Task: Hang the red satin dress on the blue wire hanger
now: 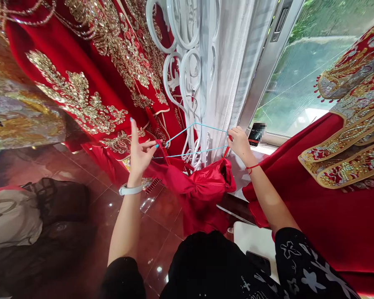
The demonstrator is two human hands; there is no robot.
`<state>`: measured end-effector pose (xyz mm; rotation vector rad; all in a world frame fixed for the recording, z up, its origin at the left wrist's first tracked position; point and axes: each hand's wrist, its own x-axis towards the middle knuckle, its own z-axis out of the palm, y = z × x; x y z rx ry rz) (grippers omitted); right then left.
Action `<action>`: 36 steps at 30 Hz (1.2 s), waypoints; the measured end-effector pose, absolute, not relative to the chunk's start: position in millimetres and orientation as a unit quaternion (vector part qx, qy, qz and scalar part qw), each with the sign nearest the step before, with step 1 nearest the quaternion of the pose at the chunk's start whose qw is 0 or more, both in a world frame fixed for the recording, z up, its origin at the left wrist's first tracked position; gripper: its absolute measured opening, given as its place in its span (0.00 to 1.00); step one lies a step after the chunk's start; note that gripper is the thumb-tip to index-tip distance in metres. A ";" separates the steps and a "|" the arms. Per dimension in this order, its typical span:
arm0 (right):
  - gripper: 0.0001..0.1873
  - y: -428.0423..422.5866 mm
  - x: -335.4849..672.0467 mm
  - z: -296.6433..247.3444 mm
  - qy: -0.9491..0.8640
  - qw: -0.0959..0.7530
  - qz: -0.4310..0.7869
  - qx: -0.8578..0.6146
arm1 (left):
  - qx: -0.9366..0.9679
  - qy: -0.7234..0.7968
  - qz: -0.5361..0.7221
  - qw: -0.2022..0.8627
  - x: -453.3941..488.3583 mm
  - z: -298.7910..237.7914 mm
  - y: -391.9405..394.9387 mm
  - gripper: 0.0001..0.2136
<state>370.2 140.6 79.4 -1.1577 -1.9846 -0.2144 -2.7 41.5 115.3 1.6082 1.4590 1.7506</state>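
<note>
A red satin dress point(205, 180) hangs in front of me by thin straps from a light-blue wire hanger point(182, 132). The hanger's hook reaches up in front of a white scrollwork rack. At the hanger's left end my left hand point(141, 153) pinches a red strap point(162, 149) between thumb and fingers, with the index finger pointing up. My right hand point(238, 143) has its fingers closed at the hanger's right corner, where the other red strap point(227, 152) comes down to the bodice. The dress's lower part falls toward the tiled floor.
Red gowns with gold embroidery point(81, 91) hang on the left, and beaded red garments point(345, 158) on the right. A white scroll rack point(191, 50) stands beside the window point(299, 79). A phone point(256, 133) leans on the sill; another phone point(258, 262) lies on a white stool point(249, 236). Bags point(12, 216) sit at left.
</note>
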 end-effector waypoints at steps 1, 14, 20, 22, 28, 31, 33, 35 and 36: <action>0.18 140.1 370.2 79.5 -0.786 0.405 -0.086 -0.459 | 0.586 0.510 0.602 0.182 0.0 116.8 43.1 0.49; 0.15 137.7 372.9 83.6 -0.785 0.396 -0.087 -0.468 | 0.742 0.503 0.402 0.187 -26.0 114.0 56.6 0.33; 0.06 125.3 363.8 86.7 -0.721 0.413 -0.080 -0.551 | 0.633 0.554 0.485 0.239 -47.3 69.4 36.8 0.32; 0.08 110.3 345.3 85.8 -0.664 0.463 -0.076 -0.583 | 0.594 0.558 0.500 0.292 -49.6 55.4 31.5 0.31; 0.12 82.6 232.3 73.3 -0.739 0.532 0.206 -0.358 | 0.553 0.553 0.527 0.333 -46.7 42.2 23.1 0.32; 0.07 94.4 182.1 65.1 -0.761 0.447 0.397 -0.253 | 0.560 0.549 0.530 0.321 -42.6 44.2 19.6 0.28; 0.07 102.1 164.4 59.0 -0.740 0.420 0.467 -0.241 | 0.566 0.553 0.533 0.300 -39.2 47.8 18.7 0.26; 0.07 104.5 158.3 53.4 -0.721 0.429 0.485 -0.248 | 0.577 0.553 0.529 0.284 -35.7 54.9 19.9 0.25; 0.06 103.5 158.1 51.2 -0.714 0.437 0.486 -0.250 | 0.585 0.553 0.525 0.276 -33.9 60.1 21.4 0.24</action>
